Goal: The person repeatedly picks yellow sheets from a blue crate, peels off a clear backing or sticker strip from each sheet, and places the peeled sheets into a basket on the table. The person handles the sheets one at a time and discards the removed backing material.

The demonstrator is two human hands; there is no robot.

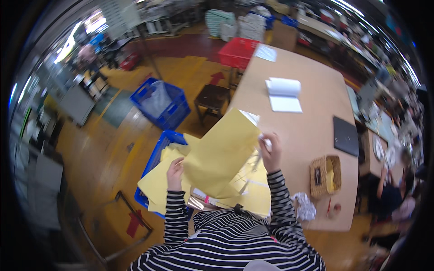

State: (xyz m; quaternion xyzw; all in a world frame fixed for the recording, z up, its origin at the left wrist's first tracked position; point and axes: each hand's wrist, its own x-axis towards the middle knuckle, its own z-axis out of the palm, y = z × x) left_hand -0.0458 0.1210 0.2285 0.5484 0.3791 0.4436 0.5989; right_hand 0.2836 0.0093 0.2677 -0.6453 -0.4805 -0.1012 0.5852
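A large yellow sheet (221, 151), paper or fabric-like, is lifted in front of me and curves at its lower edge. My left hand (175, 174) pinches its lower left side, fingers closed. At the sheet's right edge my right hand (271, 152) is closed, with a small white thing at its fingers. A thin greyish shape just below that hand is too blurred to name. More yellow sheets (158, 183) lie loosely over a blue crate (155, 158) at my left. Other yellow pieces (258, 198) rest on the table edge under the held sheet.
The long tan table (316, 113) carries an open white notebook (284, 95), a black folder (346, 136), a wicker basket (325, 176) and crumpled silvery-white material (304, 206). Beyond the crate stand another blue crate (160, 104), a dark stool (212, 98) and a red bin (237, 52).
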